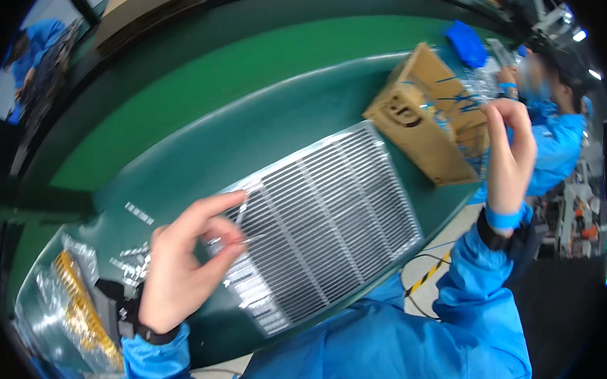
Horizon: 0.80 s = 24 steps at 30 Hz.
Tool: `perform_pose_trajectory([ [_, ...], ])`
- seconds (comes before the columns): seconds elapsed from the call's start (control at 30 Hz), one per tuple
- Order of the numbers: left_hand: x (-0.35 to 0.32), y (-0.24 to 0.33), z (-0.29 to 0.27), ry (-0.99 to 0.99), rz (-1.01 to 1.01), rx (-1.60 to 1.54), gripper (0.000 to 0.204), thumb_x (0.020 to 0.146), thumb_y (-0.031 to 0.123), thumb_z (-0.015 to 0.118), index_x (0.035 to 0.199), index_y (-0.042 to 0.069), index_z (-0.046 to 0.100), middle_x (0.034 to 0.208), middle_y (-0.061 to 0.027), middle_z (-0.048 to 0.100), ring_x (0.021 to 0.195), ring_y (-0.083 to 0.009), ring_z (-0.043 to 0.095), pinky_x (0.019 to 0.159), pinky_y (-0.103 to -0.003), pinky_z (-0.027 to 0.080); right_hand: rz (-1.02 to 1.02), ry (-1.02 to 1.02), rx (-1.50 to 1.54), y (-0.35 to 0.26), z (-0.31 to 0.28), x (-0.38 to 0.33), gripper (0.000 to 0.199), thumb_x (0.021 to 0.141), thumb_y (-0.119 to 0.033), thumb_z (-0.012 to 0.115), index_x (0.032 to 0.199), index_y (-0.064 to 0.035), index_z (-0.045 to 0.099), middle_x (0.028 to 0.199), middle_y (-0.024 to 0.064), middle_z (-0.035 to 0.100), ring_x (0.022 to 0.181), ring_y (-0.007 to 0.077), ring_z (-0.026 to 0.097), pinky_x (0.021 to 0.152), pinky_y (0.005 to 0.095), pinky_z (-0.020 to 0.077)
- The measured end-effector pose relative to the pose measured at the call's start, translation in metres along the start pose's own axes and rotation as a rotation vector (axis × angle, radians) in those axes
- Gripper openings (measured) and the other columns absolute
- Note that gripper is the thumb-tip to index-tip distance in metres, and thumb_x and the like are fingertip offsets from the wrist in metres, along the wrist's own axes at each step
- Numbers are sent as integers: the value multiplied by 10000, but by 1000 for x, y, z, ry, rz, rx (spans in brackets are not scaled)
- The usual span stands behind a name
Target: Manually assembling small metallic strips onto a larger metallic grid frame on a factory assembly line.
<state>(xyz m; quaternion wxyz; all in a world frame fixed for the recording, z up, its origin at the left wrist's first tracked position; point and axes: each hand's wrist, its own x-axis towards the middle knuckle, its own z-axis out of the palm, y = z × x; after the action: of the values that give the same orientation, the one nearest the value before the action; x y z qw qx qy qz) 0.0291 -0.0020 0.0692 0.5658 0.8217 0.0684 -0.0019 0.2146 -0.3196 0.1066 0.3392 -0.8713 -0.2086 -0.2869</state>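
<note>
The left hand (174,272) is held loosely curved, its index finger (215,205) parted from the thumb (219,261). The right hand (511,154) is raised, thumb and index fingertips pinched together. Both forearms (483,269) are sleeved in blue.

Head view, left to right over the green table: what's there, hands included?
Clear plastic bag with yellow contents → left hand → dark striped sheet → open cardboard box → right hand.
</note>
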Motion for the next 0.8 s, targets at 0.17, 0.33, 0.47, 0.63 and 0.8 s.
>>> perform_pose_trajectory([
  [0.17, -1, 2, 5, -56, 11, 18, 507, 766, -118, 672, 1249, 25, 614, 821, -45, 680, 786, -116, 658, 784, -265, 516, -175, -580, 308, -81, 40, -45, 125, 746, -57, 736, 840, -48, 655, 862, 75, 594, 841, 256, 540, 768, 343, 425],
  [0.33, 0, 3, 6, -71, 34, 34, 467, 777, -89, 688, 1222, 38, 635, 815, -52, 686, 777, -150, 689, 764, -290, 544, -184, -743, 404, -108, 69, -69, 177, 707, -99, 785, 834, -87, 662, 860, 58, 585, 804, 265, 521, 729, 360, 407],
  [0.47, 0, -3, 4, -67, 56, 35, 462, 777, -73, 694, 1221, 37, 630, 815, -54, 692, 761, -165, 699, 750, -291, 549, -206, -777, 452, -114, 82, -77, 169, 701, -47, 758, 828, -95, 657, 852, 45, 571, 800, 262, 520, 724, 363, 406],
  [0.63, 4, -14, -5, 175, 133, 99, 439, 742, -19, 731, 1170, 29, 646, 1055, -110, 677, 965, -200, 663, 827, -290, 497, -241, -616, 394, -103, 99, -65, 150, 699, 9, 717, 805, -64, 641, 833, 73, 578, 794, 268, 535, 712, 355, 413],
  [0.8, 16, -34, 5, 221, 3, 409, 211, 750, 36, 746, 942, 30, 658, 861, -97, 647, 760, -212, 652, 674, -305, 503, 115, -458, 640, -70, 142, -80, 85, 795, 37, 645, 853, -4, 599, 854, 107, 569, 798, 236, 551, 750, 310, 437],
])
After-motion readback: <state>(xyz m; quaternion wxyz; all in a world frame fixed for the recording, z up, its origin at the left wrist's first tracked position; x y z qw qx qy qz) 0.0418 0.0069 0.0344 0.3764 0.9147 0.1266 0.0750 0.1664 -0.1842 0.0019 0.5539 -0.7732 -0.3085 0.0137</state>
